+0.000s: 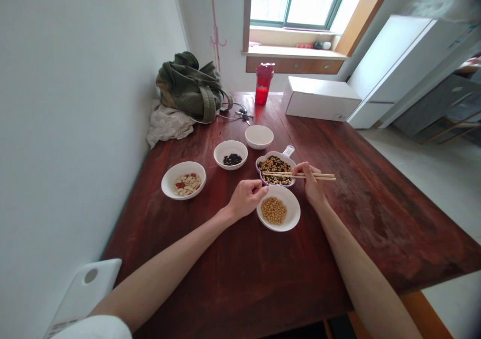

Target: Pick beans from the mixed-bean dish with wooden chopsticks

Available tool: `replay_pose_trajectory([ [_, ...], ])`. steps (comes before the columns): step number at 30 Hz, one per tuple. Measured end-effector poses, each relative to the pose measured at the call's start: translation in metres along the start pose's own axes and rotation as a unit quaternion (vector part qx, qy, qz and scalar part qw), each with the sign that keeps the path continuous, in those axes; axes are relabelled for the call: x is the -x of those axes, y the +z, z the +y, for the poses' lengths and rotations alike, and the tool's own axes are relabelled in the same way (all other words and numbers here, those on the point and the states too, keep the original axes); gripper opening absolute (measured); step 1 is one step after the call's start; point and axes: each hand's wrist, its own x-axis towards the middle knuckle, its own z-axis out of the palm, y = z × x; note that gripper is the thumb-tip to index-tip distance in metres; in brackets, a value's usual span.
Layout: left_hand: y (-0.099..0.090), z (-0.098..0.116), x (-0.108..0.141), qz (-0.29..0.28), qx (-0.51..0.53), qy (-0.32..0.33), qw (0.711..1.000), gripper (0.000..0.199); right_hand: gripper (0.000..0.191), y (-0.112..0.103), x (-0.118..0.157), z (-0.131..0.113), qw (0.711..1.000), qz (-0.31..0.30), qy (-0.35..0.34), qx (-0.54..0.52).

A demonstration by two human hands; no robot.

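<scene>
My right hand is closed around a pair of wooden chopsticks. Their tips lie over a purple-rimmed, flower-shaped dish of mixed black and yellow beans. Just in front of that dish stands a white bowl with yellow soybeans. My left hand is closed, its thumb at this bowl's upper left rim; what its curled fingers hold, if anything, is hidden. Farther left, another white bowl contains black beans.
A bowl with pale and reddish pieces stands left, and a white bowl behind the dish. At the back are a green bag, keys, a red shaker bottle and a white box. A wall borders the table's left side.
</scene>
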Motion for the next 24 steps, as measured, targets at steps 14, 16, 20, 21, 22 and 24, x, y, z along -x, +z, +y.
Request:
replay_pose_trajectory([
  [14, -0.0005, 0.0009, -0.0003, 0.000, 0.006, 0.002, 1.000, 0.047, 0.054, 0.0015, 0.0002, -0.0032, 1.000, -0.009, 0.000, -0.013],
  [16, -0.0006, 0.0016, -0.0003, 0.003, 0.005, 0.002, 1.000, 0.047, 0.054, 0.0018, 0.0004, -0.0040, 1.000, -0.009, 0.001, -0.007],
  [20, -0.0007, 0.0025, -0.0002, 0.004, 0.007, 0.002, 1.000, 0.047, 0.051, 0.0019, 0.0005, -0.0042, 1.000, -0.010, -0.002, -0.008],
  [21, -0.0006, 0.0024, -0.0002, 0.003, 0.008, 0.002, 1.000, 0.047, 0.051, 0.0018, 0.0005, -0.0040, 1.000, -0.011, -0.001, -0.009],
  [22, -0.0006, 0.0023, -0.0001, 0.003, 0.008, 0.002, 1.000, 0.047, 0.050, 0.0015, 0.0005, -0.0037, 1.000, -0.012, 0.000, -0.008],
  [24, -0.0005, 0.0021, -0.0001, 0.004, 0.005, 0.001, 1.000, 0.047, 0.050, 0.0006, 0.0003, -0.0031, 1.000, -0.014, 0.001, -0.009],
])
